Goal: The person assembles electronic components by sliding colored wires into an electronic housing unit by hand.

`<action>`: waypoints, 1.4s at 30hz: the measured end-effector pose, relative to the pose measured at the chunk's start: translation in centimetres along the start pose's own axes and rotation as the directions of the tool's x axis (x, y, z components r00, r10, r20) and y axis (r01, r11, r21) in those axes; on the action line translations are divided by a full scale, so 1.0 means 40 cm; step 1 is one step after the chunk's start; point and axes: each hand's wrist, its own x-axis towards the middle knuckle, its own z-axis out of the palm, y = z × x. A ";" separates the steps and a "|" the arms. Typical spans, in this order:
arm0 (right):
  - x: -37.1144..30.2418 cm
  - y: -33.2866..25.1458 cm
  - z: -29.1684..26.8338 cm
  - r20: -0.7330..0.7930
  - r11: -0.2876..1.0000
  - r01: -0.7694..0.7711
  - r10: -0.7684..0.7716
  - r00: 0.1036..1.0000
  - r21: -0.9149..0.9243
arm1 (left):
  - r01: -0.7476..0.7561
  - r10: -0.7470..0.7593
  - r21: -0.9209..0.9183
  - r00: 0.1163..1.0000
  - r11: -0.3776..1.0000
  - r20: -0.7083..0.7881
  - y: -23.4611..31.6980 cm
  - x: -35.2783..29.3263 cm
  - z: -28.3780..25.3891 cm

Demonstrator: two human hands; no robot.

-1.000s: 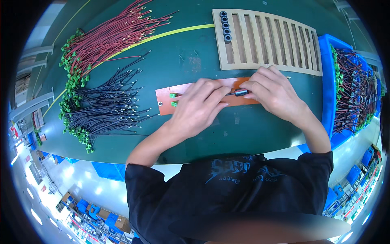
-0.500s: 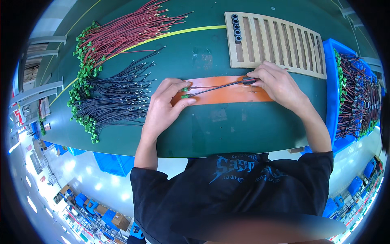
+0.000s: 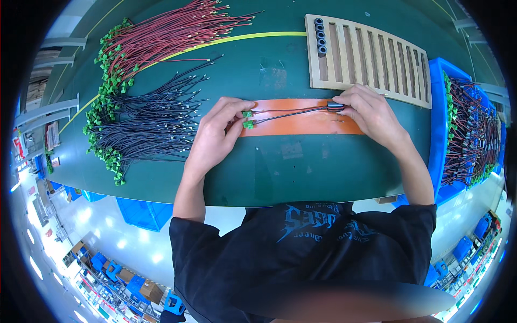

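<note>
Two thin wires, one dark red and one black [image 3: 291,114], stretch across an orange mat [image 3: 301,128] between my hands. Each ends at the left in a small green connector [image 3: 249,124]. My left hand [image 3: 216,132] is closed at that end, its finger and thumb at the upper green connector. At the other end, my right hand [image 3: 371,114] pinches a black ferrite core [image 3: 335,106], a short cylinder with the wires running into it. Whatever lies beyond the core is hidden under the right hand.
Red wires [image 3: 172,37] with green connectors lie in a bundle at the far left, black wires [image 3: 156,124] nearer. A slotted wooden tray [image 3: 366,82] at the far right holds several black cores [image 3: 321,42] in one slot. Beside it, a blue bin [image 3: 437,129] contains wire assemblies.
My left thumb has drawn back from the lower green connector, which now shows fully. The wires lie straighter, and the core sits slightly farther right in my right fingers.
</note>
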 end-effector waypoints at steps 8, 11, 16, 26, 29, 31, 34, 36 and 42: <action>0.023 -0.034 0.010 -0.010 0.999 0.010 -0.010 1.000 -0.032 | -0.143 0.170 0.193 0.977 0.971 -0.131 -0.044 -0.015 0.003; 0.023 -0.044 0.006 0.004 0.998 -0.003 0.003 1.000 -0.057 | -0.110 0.132 0.129 0.976 0.986 -0.174 -0.048 -0.018 0.005; 0.023 -0.062 0.003 0.066 0.995 -0.042 0.048 0.997 -0.086 | -0.100 0.115 0.091 0.977 0.991 -0.181 -0.063 -0.022 0.003; 0.031 -0.070 -0.016 0.068 0.990 -0.019 0.029 0.997 -0.143 | -0.135 0.141 0.063 0.984 0.989 -0.109 -0.061 -0.011 -0.020; 0.026 -0.065 -0.021 0.073 0.987 -0.026 0.038 0.997 -0.156 | -0.206 0.207 0.010 0.976 0.978 -0.065 -0.054 -0.007 -0.028; 0.026 -0.065 -0.024 0.061 0.986 -0.018 0.028 0.998 -0.165 | -0.233 0.232 -0.016 0.972 0.972 -0.049 -0.052 -0.005 -0.023; 0.024 -0.066 -0.025 0.063 0.986 -0.016 0.027 0.998 -0.164 | -0.251 0.260 0.128 0.964 0.959 -0.052 -0.066 -0.003 -0.004; 0.021 -0.062 -0.021 0.057 0.984 -0.003 0.013 0.998 -0.179 | -0.287 0.305 0.243 0.951 0.927 -0.041 -0.070 0.001 -0.001; 0.009 -0.061 -0.016 0.042 0.974 0.014 -0.005 0.999 -0.224 | -0.263 0.272 0.119 0.960 0.957 -0.063 -0.078 0.000 0.008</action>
